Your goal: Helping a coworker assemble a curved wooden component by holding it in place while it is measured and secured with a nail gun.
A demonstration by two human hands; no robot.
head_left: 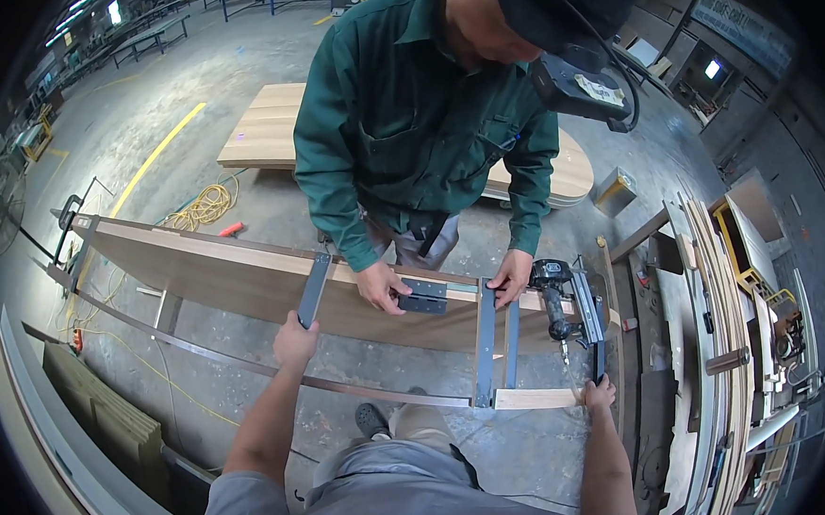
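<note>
From the left hand (295, 344), fingers curled round its near end, a flat dark-grey bar (315, 292) runs lengthwise to the long brown wooden panel (182, 269); nearer me than that panel, the right hand (598, 393) meets a pale wooden strip (537, 398), grip unclear.

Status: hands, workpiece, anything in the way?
Left hand gripping dark bar. Right hand at right end of pale rail. Co-worker's hand at dark plate. Possible obstruction: nail gun beyond right hand.
</note>
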